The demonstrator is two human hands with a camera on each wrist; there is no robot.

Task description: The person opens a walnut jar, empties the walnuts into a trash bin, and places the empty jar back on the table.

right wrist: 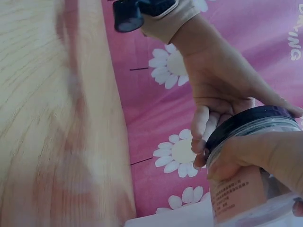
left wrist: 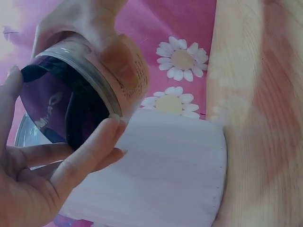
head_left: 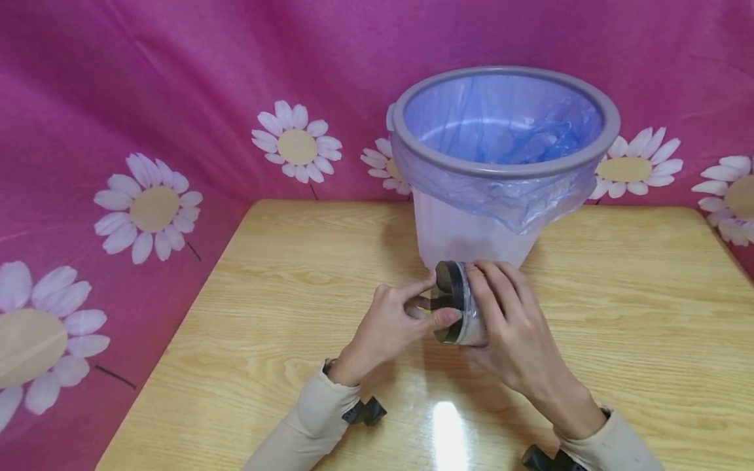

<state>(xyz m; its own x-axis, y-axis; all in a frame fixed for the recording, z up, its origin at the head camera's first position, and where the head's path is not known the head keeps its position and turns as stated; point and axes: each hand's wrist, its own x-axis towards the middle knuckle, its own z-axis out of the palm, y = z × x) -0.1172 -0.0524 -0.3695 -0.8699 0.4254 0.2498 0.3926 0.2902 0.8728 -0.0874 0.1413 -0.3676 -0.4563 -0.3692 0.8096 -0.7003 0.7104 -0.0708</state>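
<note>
A small clear plastic jar [head_left: 468,314] with a pale printed label and a dark screw lid [head_left: 449,288] lies on its side in mid-air just above the glossy wood-grain worktop [head_left: 283,307], directly before a translucent white bin [head_left: 465,232] with a grey rim and blue liner. The right hand [head_left: 512,327] wraps the jar's rigid, smooth body; the left hand [head_left: 391,324] pinches the lid's edge between thumb and fingers. The jar looks light, stiff and somewhat slippery, best held around its labelled wall. A pink daisy-print cloth [head_left: 147,131] hangs behind.
</note>
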